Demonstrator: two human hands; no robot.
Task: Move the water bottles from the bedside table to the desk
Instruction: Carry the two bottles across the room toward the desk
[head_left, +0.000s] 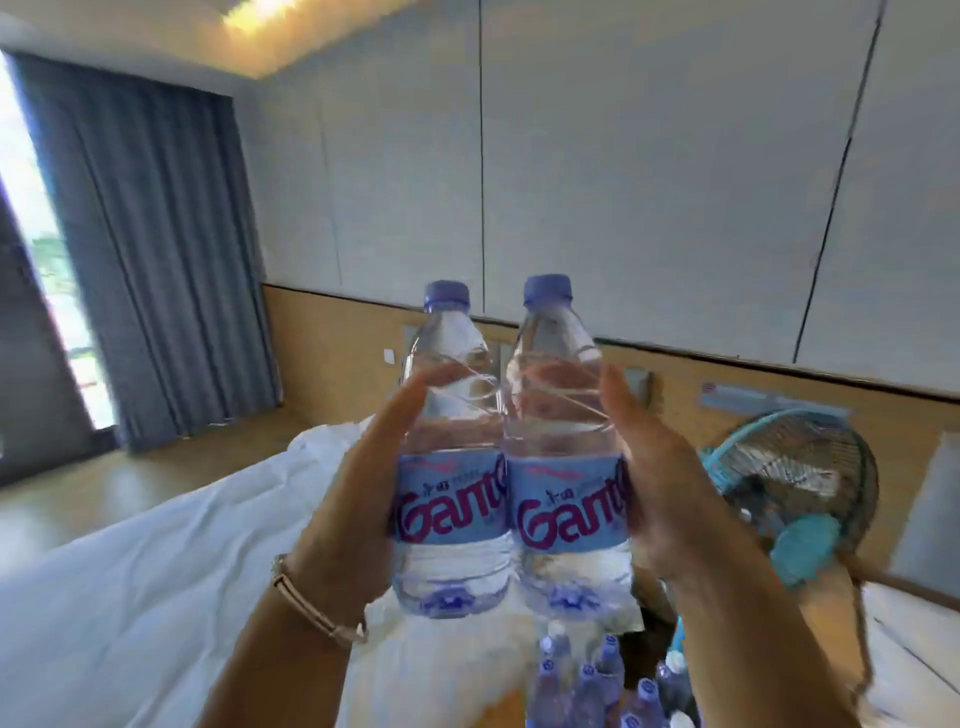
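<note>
A grey panelled wall (649, 171) fills the upper part of the view, with a wooden wainscot (332, 358) below it. Blue-grey curtains (156, 249) hang at the left beside a bright window (31, 218). A bed with a white sheet (145, 571) spreads across the lower left.

At the right, a teal fan (795, 483) with a wire cage stands near the wainscot, just beside the right hand.

Two clear water bottles are held up side by side in the air at the centre, upright and touching each other, pressed between the two hands. The left bottle (452, 467) has a purple cap and a blue label with dark red lettering; the right bottle (563, 467) matches it. The left hand (358, 499) presses flat against the outer side of the left bottle, fingers extended upward along it. The right hand (660, 483) does the same on the outer side of the right bottle, fingers straight. Neither hand wraps around its bottle.

Below them, at the bottom edge of the view, a cluster of more capped bottles (597, 686) stands close together; the surface carrying them is mostly hidden.

A thin bracelet (311, 608) circles the left wrist.
</note>
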